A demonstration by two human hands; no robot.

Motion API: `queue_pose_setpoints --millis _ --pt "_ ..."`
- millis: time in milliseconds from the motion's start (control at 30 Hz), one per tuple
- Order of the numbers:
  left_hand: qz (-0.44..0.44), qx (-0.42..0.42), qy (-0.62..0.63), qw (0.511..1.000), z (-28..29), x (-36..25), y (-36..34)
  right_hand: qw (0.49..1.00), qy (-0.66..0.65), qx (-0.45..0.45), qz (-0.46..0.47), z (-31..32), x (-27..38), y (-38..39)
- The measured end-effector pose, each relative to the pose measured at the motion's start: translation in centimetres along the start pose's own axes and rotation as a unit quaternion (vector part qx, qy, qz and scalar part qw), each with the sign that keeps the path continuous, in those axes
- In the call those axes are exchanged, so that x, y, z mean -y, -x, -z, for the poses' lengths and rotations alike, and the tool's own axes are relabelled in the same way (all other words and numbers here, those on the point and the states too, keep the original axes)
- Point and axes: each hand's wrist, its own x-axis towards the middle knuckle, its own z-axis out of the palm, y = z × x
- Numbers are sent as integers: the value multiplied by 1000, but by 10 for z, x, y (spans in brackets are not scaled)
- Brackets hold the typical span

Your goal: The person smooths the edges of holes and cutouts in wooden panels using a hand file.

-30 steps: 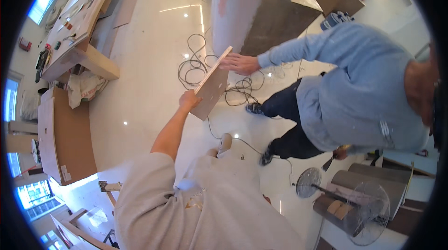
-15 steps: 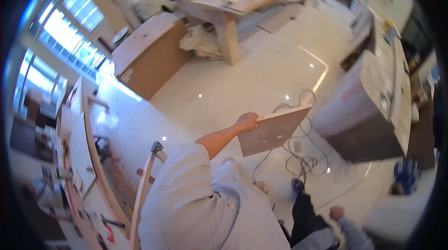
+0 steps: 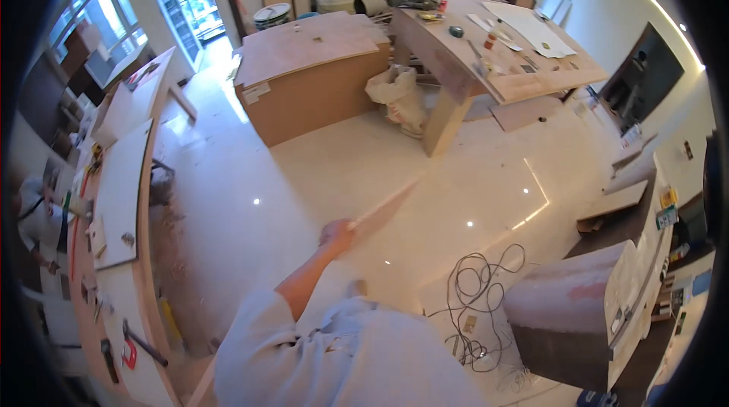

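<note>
My left hand (image 3: pixel 338 236) is stretched out ahead of me, closed on one end of a plywood board (image 3: pixel 387 208). The board is blurred and appears almost edge-on, slanting up and to the right over the floor. A light sleeve (image 3: pixel 266 331) covers my left upper arm, and the forearm is bare. Below the hand, part of my shoe (image 3: pixel 358 287) shows. My right hand is out of the picture.
At left runs a long workbench (image 3: pixel 157 255) bearing a hammer (image 3: pixel 144 342); a person (image 3: pixel 34 206) is beyond it. Ahead are a large brown box-like cabinet (image 3: pixel 319 96) and a tool-strewn table (image 3: pixel 585 77). Coiled cable (image 3: pixel 463 285) lies near a curved cabinet (image 3: pixel 558 293).
My view has swung to the right and up. The board has turned from showing its broad face to nearly edge-on. My right hand has left the picture.
</note>
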Motion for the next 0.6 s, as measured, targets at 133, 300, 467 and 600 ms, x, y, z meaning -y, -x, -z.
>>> queue_pose_setpoints --millis 133,300,467,600 --pt "29 -64 -12 997 23 63 -37 987 -155 9 31 66 118 20" --pt "127 -59 -95 986 107 62 -66 968 -209 -34 132 126 240 -4" --pt "171 -47 -130 975 170 46 -116 940 -278 4 198 151 359 -79" --pt "153 -92 -157 971 239 27 -137 944 -203 32 257 187 467 -97"
